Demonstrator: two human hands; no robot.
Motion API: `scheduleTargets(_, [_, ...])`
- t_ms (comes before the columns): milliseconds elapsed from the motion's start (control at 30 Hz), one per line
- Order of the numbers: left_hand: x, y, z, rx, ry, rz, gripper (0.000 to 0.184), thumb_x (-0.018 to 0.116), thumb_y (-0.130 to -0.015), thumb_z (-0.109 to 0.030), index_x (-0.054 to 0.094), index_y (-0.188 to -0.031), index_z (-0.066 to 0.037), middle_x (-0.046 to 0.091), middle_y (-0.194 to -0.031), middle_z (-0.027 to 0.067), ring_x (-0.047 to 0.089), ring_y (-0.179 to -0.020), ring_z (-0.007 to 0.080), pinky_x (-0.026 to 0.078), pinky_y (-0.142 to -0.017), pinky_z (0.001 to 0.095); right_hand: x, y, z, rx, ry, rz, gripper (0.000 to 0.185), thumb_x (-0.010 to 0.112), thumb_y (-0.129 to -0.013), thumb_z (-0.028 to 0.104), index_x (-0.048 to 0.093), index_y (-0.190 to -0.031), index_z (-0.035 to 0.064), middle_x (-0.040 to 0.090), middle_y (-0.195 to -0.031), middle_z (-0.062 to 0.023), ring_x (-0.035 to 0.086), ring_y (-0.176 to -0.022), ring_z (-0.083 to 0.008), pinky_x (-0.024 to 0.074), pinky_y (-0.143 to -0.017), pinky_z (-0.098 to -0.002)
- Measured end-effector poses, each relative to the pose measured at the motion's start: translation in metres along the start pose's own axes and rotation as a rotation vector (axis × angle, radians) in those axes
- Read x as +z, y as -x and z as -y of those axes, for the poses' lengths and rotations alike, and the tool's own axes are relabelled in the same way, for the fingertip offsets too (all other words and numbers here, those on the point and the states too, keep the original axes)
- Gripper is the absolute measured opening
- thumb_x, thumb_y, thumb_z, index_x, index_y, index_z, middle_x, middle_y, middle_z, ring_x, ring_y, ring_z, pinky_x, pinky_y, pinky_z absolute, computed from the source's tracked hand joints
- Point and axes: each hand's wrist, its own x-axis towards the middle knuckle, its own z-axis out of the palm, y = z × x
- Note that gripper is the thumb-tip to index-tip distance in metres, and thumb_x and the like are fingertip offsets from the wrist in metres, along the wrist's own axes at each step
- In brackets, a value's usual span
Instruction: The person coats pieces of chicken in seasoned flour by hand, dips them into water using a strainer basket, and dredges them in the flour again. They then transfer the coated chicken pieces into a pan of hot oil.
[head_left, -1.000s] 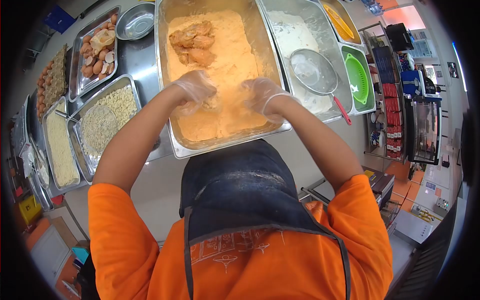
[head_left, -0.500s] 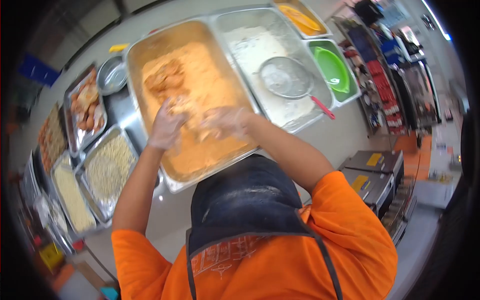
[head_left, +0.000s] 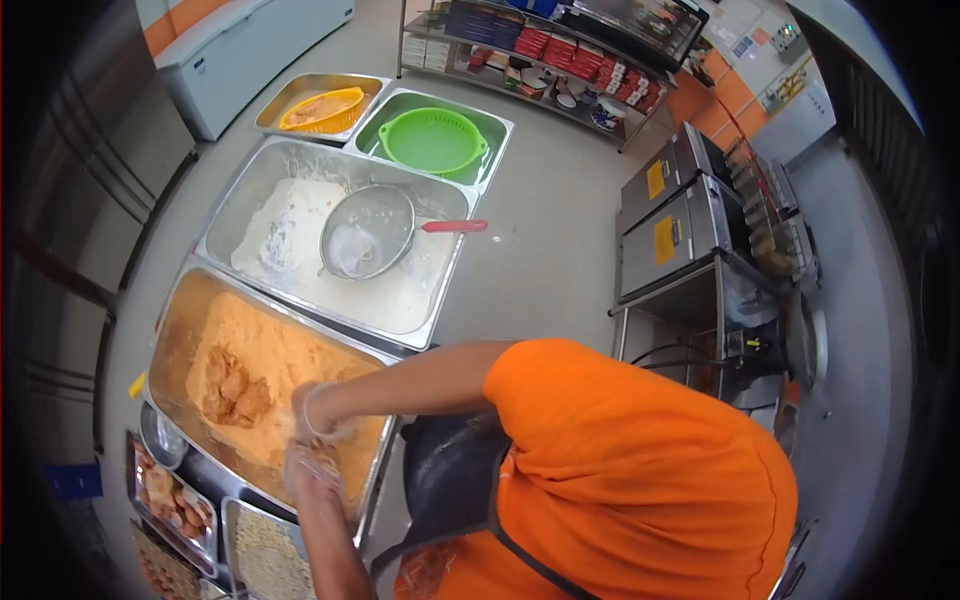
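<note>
Both hands wear clear plastic gloves and are close together over a deep metal tray [head_left: 172, 345] of orange flour. My left hand [head_left: 318, 412] comes in from the right, its fingers low against the flour and mostly hidden. Just below it is my right hand [head_left: 312, 468], at the tray's near side, its fingers blurred and partly covered. Whether either hand holds a piece cannot be made out. A pile of orange-coated pieces [head_left: 232, 388] lies on the flour to the left of the hands.
Beyond stands a tray of white flour [head_left: 290, 225] with a red-handled sieve [head_left: 368, 232]. Farther back are a green basket [head_left: 432, 140] and a yellow basket [head_left: 322, 112]. A tray of eggshells [head_left: 175, 505] and a tray of pale crumbs [head_left: 268, 555] sit at the lower left. Metal appliances [head_left: 670, 215] stand at right.
The view has swung round to the right, so the trays appear turned and lower left. My hands were apart over the flour and are now close together near the tray's near side.
</note>
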Motion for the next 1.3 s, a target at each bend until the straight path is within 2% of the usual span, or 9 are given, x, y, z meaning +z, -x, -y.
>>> scheduleTargets(100, [0.041,0.022,-0.003,0.052,-0.099,-0.079,0.024,0.051,-0.094,-0.013,0.06,-0.112,-0.002,0.065,-0.093,0.0107,0.066,-0.078,0.0202,0.055,-0.064,0.0322,-0.041,0.035,0.003,0.097,-0.216,-0.094,0.04,0.069,-0.075,0.038,0.072,-0.079,-0.0024,0.07,-0.077,-0.0194,0.068,-0.068,-0.0285,0.0522,-0.06,-0.0432])
scheduleTargets(167, [0.003,0.009,0.002,0.318,-0.2,-0.067,0.021,0.051,-0.096,-0.018,0.06,-0.106,-0.003,0.064,-0.086,0.0079,0.063,-0.068,0.0181,0.053,-0.057,0.0303,-0.047,0.006,-0.019,-0.413,0.301,0.138,0.037,0.07,-0.078,0.033,0.07,-0.077,-0.0036,0.069,-0.073,-0.0173,0.067,-0.064,-0.0252,0.0521,-0.058,-0.0396])
scheduleTargets(233, [0.073,0.054,-0.019,0.169,-0.115,-0.324,0.024,0.053,-0.097,-0.023,0.06,-0.107,-0.002,0.064,-0.088,0.0079,0.062,-0.067,0.0162,0.051,-0.054,0.0281,-0.101,0.062,0.002,0.072,-0.434,0.142,0.03,0.07,-0.082,0.027,0.067,-0.074,-0.0016,0.067,-0.069,-0.013,0.065,-0.061,-0.0216,0.0509,-0.054,-0.0357])
scheduleTargets(367, [0.104,0.061,-0.058,0.314,-0.191,-0.304,0.022,0.057,-0.095,-0.026,0.059,-0.101,-0.004,0.062,-0.086,0.0047,0.057,-0.062,0.0137,0.048,-0.049,0.0229,-0.19,0.078,-0.053,-0.234,-0.876,0.028,0.028,0.067,-0.085,0.025,0.065,-0.073,-0.0003,0.064,-0.068,-0.0104,0.062,-0.06,-0.0179,0.0524,-0.054,-0.0325])
scheduleTargets(533, [0.226,0.056,-0.111,0.722,-0.911,-0.307,0.037,0.057,-0.094,-0.029,0.057,-0.118,-0.001,0.059,-0.097,0.0062,0.057,-0.081,0.0137,0.051,-0.064,0.0269,-0.39,0.134,-0.122,-0.17,-0.093,-0.374,0.026,0.056,-0.092,0.031,0.07,-0.094,0.0085,0.071,-0.085,-0.0075,0.069,-0.078,-0.0166,0.0548,-0.071,-0.0275])
scheduleTargets(667, [0.398,-0.005,-0.119,0.732,-0.775,-0.142,0.033,0.055,-0.094,-0.029,0.059,-0.11,-0.001,0.058,-0.096,0.0076,0.058,-0.088,0.0152,0.052,-0.075,0.0278,-0.49,0.066,-0.244,-0.132,0.682,-0.431,0.035,0.052,-0.093,0.038,0.068,-0.103,0.0086,0.071,-0.095,-0.0087,0.07,-0.084,-0.0228,0.0536,-0.077,-0.0369])
scheduleTargets(900, [0.552,-0.235,-0.128,0.566,-1.195,-0.102,0.043,0.057,-0.095,-0.04,0.066,-0.107,0.0,0.06,-0.084,0.0068,0.054,-0.075,0.0139,0.048,-0.073,0.0277,-0.533,0.019,-0.398,-0.037,0.364,-0.631,0.038,0.057,-0.093,0.04,0.068,-0.106,0.0065,0.071,-0.098,-0.0133,0.069,-0.085,-0.0307,0.0526,-0.081,-0.0401])
scheduleTargets(1167, [0.589,-0.268,-0.087,0.372,-1.894,-0.673,0.029,0.058,-0.087,-0.03,0.07,-0.107,-0.012,0.07,-0.108,0.0147,0.068,-0.098,0.0297,0.055,-0.08,0.0352,-0.524,0.06,-0.425,0.397,0.208,-0.251,0.03,0.062,-0.088,0.025,0.071,-0.11,0.0065,0.07,-0.106,-0.0178,0.069,-0.094,-0.0288,0.0543,-0.08,-0.0351])
scheduleTargets(1300, [0.56,-0.321,-0.074,0.311,-2.425,-0.331,0.031,0.063,-0.083,-0.031,0.071,-0.108,-0.014,0.07,-0.106,0.0103,0.069,-0.096,0.0227,0.055,-0.078,0.0312,-0.524,0.001,-0.446,0.297,0.515,-0.058,0.029,0.065,-0.083,0.016,0.071,-0.109,0.0059,0.07,-0.106,-0.0166,0.069,-0.094,-0.0262,0.0552,-0.076,-0.0341])
